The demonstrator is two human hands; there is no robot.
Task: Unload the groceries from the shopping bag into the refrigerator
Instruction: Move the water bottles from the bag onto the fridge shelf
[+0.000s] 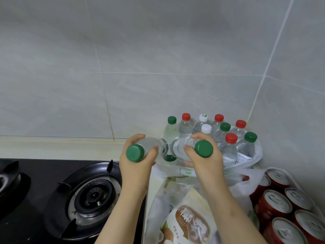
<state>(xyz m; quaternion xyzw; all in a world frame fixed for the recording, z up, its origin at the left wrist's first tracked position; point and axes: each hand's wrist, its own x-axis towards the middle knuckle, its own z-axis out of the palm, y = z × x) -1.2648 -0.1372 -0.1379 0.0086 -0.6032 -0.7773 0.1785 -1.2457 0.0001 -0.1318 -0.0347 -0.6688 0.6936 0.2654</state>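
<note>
Grey-tiled kitchen counter: two hands hold green-capped water bottles beside a shopping bag.
Fingers curl round both: the left hand grips the left bottle, the right hand the right bottle. Both lie nearly level, caps toward the viewer, bases toward the wall. Beyond them sits the shopping bag of upright bottles, nearer the right hand.

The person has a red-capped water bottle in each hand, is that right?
Not quite. The head view shows green caps, not red: the left hand grips the left green-capped water bottle, the right hand the right green-capped water bottle.
</note>
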